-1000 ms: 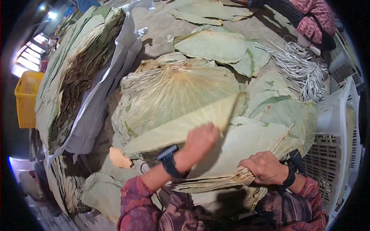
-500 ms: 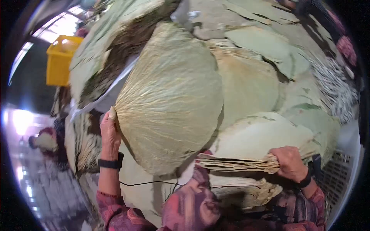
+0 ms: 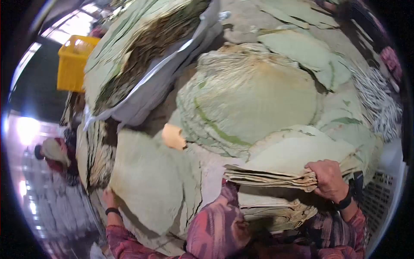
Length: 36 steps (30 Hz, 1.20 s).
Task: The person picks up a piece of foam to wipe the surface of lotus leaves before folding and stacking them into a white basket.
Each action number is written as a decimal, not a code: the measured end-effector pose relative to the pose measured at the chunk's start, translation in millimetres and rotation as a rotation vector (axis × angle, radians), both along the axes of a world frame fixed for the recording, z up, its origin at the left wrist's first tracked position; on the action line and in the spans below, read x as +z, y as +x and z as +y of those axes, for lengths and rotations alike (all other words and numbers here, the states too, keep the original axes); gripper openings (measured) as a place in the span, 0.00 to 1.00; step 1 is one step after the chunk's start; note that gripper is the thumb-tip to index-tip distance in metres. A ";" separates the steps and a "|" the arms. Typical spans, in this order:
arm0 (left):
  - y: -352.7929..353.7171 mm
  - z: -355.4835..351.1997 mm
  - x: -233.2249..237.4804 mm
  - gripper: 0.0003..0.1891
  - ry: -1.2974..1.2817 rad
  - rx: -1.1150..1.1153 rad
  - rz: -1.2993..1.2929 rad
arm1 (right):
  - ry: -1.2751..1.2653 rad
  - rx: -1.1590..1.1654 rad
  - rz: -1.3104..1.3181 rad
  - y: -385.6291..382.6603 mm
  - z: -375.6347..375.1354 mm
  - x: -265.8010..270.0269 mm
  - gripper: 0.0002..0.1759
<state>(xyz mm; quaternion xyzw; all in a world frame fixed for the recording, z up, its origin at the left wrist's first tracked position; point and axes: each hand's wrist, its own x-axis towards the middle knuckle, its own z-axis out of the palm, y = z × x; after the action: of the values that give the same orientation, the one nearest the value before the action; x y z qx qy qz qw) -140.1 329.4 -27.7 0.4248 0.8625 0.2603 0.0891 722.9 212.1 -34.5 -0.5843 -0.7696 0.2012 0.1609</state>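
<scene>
My left hand (image 3: 111, 199) is low on the left, its fingers closed on the edge of a large pale green dried lotus leaf (image 3: 148, 181). That leaf lies flat over other leaves. On the right, my right hand (image 3: 330, 179) is wrapped round the end of a stack of folded dried lotus leaves (image 3: 269, 177), held sideways above my lap. A round pile of dried lotus leaves (image 3: 258, 99) lies in front of me, with a leaf edge browned at the top. A small tan scrap (image 3: 173, 136) rests beside the pile.
A big bundle of leaves (image 3: 142, 56) on a white sheet (image 3: 159, 86) stands at the upper left, near a yellow crate (image 3: 77, 62). White strips (image 3: 379, 101) lie at the right, above a perforated crate (image 3: 379, 194). Another person (image 3: 58, 155) is at the far left.
My left hand has moved down and left, bringing the big leaf off the front pile and down to the lower left. The pile and tan scrap now show. My right hand keeps its stack.
</scene>
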 end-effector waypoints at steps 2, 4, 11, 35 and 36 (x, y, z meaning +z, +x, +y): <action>-18.6 24.6 1.7 0.20 -0.295 0.099 0.142 | 0.014 -0.003 0.010 0.8 3.2 4.1 0.25; 43.9 80.7 -5.9 0.27 -0.510 0.102 0.639 | 0.050 0.035 0.048 -1.1 7.2 8.6 0.24; 470.0 233.2 -90.2 0.25 0.306 -1.106 0.365 | -0.028 0.067 0.038 -4.6 10.3 8.6 0.15; 763.7 269.0 -145.9 0.22 0.216 -1.172 0.554 | -0.039 -0.014 0.105 21.6 -13.1 -16.4 0.12; 764.8 270.1 -144.8 0.21 0.185 -1.160 0.565 | -0.041 -0.014 0.105 21.1 -12.7 -15.7 0.12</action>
<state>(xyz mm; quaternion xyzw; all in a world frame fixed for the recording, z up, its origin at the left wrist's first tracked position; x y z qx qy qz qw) 624.7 599.5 -172.5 0.8794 0.4574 0.1216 -0.0521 743.9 199.4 -50.2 -0.5814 -0.7517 0.2462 0.1905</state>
